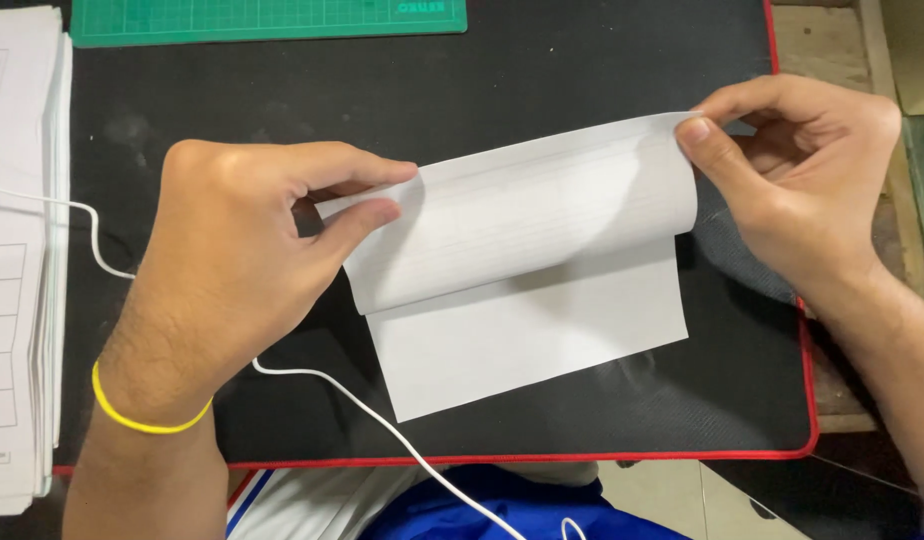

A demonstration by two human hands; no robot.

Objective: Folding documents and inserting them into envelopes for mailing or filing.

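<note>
Nearest the camera, blue-and-white cloth at the desk edge, crossed by a thin white cable running up onto the black desk mat with its red border. At mid-mat, a white sheet of paper, its far half curled over toward the near half, the lower part flat on the mat. Left hand, yellow band at the wrist, thumb and forefinger closed on the sheet's left top corner; right hand likewise pinching the right top corner between thumb and fingers. Fold not yet pressed down, the curve standing open and loose. Likely trouble from here: corners brought down out of line with the near edge, giving a crooked crease, since the sheet already lies askew on the mat; also a slip of the flat half on the smooth surface with nothing pinning it. To the left, a tall stack of printed sheets. Farthest, a green cutting mat at the mat's top edge.
</note>
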